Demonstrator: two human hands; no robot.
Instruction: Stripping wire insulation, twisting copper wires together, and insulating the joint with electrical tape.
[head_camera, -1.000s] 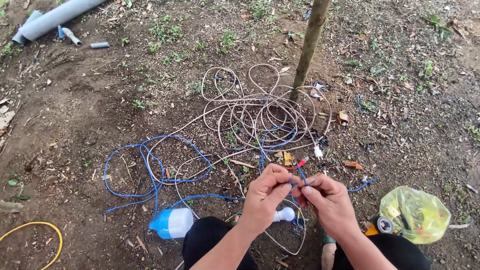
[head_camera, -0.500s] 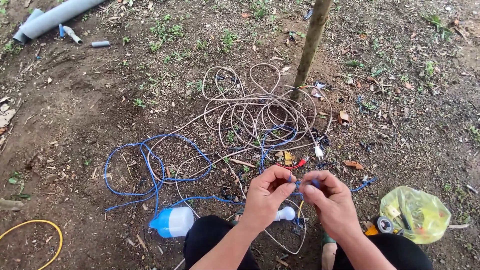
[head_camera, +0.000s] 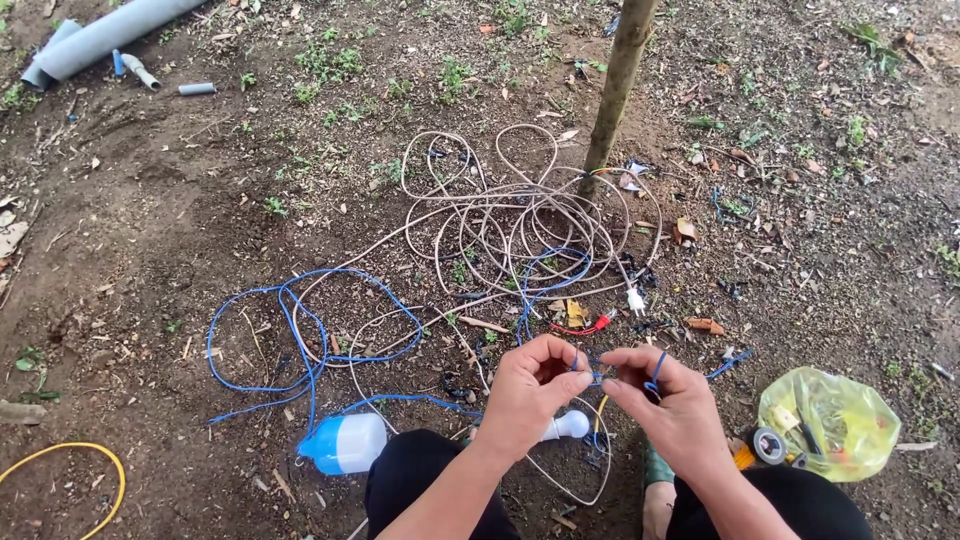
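My left hand (head_camera: 530, 385) and my right hand (head_camera: 665, 395) meet low in the view, just above my knees. Both pinch the ends of a thin blue wire (head_camera: 300, 340) between fingertips; a loop of it curls over my right fingers. That blue wire trails left in loose loops over the bare soil. A tangle of beige cable (head_camera: 510, 215) lies beyond my hands, ending in a small white plug (head_camera: 634, 300). A short red wire (head_camera: 580, 325) lies just ahead of my hands.
A thin tree trunk (head_camera: 618, 85) rises behind the cables. A white and blue lamp (head_camera: 345, 443) lies by my left knee. A yellow plastic bag (head_camera: 830, 420) with tape rolls sits right. Grey pipes (head_camera: 100, 35) lie top left; a yellow cable (head_camera: 70, 460) bottom left.
My two hands have drawn slightly apart, and the right fingers have shifted along the blue wire. Nothing else has moved.
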